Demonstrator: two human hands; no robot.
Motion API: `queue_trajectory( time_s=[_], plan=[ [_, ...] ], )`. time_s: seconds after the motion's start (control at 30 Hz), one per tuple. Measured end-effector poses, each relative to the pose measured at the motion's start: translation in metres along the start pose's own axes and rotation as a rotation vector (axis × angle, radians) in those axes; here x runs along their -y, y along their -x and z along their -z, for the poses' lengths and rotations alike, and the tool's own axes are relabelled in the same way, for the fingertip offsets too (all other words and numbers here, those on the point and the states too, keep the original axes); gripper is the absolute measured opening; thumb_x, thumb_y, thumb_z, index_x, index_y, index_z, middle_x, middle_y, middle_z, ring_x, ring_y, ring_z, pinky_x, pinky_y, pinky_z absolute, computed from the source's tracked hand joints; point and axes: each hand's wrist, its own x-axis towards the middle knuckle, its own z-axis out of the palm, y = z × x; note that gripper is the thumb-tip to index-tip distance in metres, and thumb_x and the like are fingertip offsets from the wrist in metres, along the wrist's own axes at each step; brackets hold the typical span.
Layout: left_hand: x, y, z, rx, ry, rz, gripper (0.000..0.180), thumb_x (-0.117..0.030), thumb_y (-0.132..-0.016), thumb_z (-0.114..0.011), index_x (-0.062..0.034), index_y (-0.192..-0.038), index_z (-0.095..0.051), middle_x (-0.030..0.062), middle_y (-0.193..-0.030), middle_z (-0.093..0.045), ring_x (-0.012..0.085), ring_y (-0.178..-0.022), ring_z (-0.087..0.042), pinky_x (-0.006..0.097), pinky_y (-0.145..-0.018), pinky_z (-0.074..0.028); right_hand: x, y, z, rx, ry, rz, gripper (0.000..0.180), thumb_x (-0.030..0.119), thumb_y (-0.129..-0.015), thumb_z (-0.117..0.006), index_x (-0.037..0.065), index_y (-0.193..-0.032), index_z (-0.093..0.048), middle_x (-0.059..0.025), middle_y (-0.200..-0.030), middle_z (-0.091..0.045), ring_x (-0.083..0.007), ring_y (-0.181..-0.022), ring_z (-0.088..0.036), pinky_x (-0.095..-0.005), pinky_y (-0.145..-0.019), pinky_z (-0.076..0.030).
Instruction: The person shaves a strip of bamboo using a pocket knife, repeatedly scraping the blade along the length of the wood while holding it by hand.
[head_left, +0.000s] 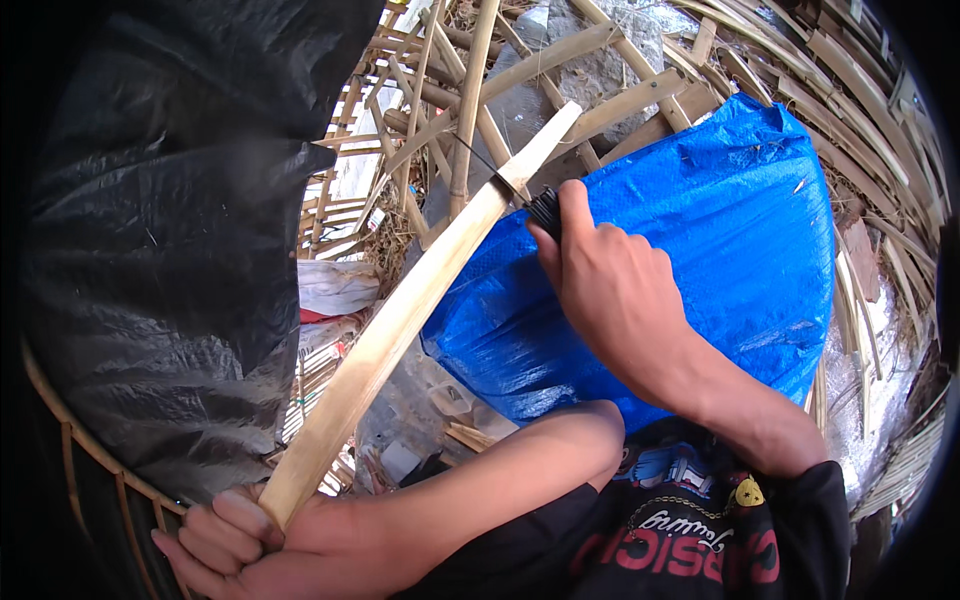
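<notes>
A long pale bamboo strip (400, 320) runs slantwise from the lower left up to the top middle, narrowing at its far end. My left hand (245, 545) is closed round its near, wider end. In my right hand (615, 275) is a knife with a black, ridged handle (544, 212), the thumb lying along it. The knife's thin dark blade (497, 172) crosses the strip close to the tapered end and appears to touch it. Beneath the right hand and forearm spreads a blue plastic tarp (740, 240).
Black plastic sheeting (170, 240) hangs at the left, with a curved bamboo rail (95, 450) below. A lattice of bamboo slats (470, 100) stands at the far side. Many split bamboo pieces (850, 90) pile up at the far right. Scraps litter the ground.
</notes>
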Motion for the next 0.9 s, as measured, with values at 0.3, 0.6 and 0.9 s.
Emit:
queue_trajectory(
  time_s=[0.3, 0.6, 0.9],
  plan=[
    [-0.018, 0.008, -0.015, 0.506, 0.733, 0.195, 0.035, 0.002, -0.097, -0.049, 0.0165, -0.128, -0.055, 0.0008, -0.079, -0.045, 0.0116, -0.074, -0.053, 0.026, -0.09, -0.048, -0.015, -0.003, 0.002, -0.008, -0.187, -0.072, 0.034, 0.035, -0.105, -0.051, 0.001, -0.106, -0.044, -0.0265, -0.066, -0.064, -0.0471, -0.06, -0.065, -0.0553, -0.051, -0.052],
    [-0.053, 0.025, -0.074, -0.125, 0.371, 0.307, 0.042, -0.01, -0.103, -0.048, -0.0207, -0.068, -0.026, -0.0092, -0.065, -0.016, 0.0055, -0.05, -0.015, 0.024, -0.045, -0.015, 0.009, 0.016, -0.007, 0.01, 0.111, -0.007, 0.031, 0.035, -0.102, -0.056, 0.007, -0.11, -0.046, -0.0173, -0.068, -0.062, -0.035, -0.054, -0.067, -0.0453, -0.043, -0.051],
    [-0.041, 0.013, -0.04, 0.165, 0.598, 0.43, 0.035, -0.011, -0.103, -0.049, -0.0182, -0.073, -0.034, -0.0087, -0.067, -0.017, 0.0058, -0.052, -0.017, 0.024, -0.047, -0.017, 0.021, 0.004, -0.026, -0.03, 0.164, -0.077, 0.03, 0.035, -0.102, -0.057, 0.008, -0.108, -0.047, -0.0197, -0.067, -0.064, -0.0378, -0.055, -0.067, -0.0476, -0.044, -0.052]
  ],
)
